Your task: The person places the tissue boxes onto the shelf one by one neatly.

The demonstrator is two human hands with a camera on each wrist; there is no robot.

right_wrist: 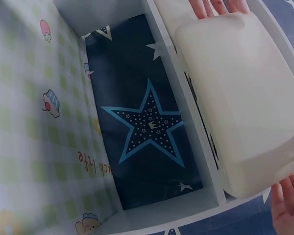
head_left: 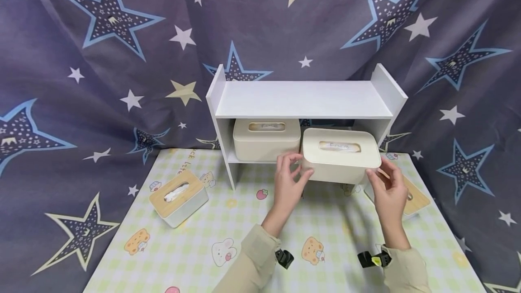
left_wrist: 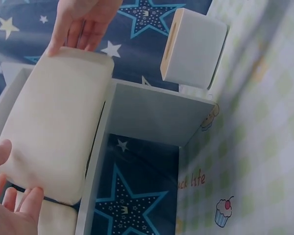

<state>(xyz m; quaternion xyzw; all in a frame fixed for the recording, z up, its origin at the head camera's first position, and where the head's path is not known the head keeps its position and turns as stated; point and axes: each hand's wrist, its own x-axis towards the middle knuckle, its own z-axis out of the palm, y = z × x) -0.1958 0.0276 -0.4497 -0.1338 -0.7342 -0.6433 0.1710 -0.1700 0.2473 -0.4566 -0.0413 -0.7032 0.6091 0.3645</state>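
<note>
Both hands hold a cream tissue box (head_left: 341, 172) between them by its two ends. It has a rounded lid with a slot, and lettering shows inside the slot. The left hand (head_left: 286, 191) grips the left end, and the right hand (head_left: 391, 200) grips the right end, thumbs toward the front. The box stands at the front of the lower right opening of a white shelf unit (head_left: 297, 98), sticking out past its edge. Whether it touches the lower board is hidden. A matching cream tissue box (head_left: 266, 148) sits on that board to its left.
A white box with a wooden lid (head_left: 183, 193) stands on the checked tablecloth (head_left: 228, 220) at the left, tissue showing in its slot. A similar wooden-lidded box (head_left: 417, 200) is partly behind the right hand. A star-patterned cloth (head_left: 260, 26) hangs behind the shelf unit.
</note>
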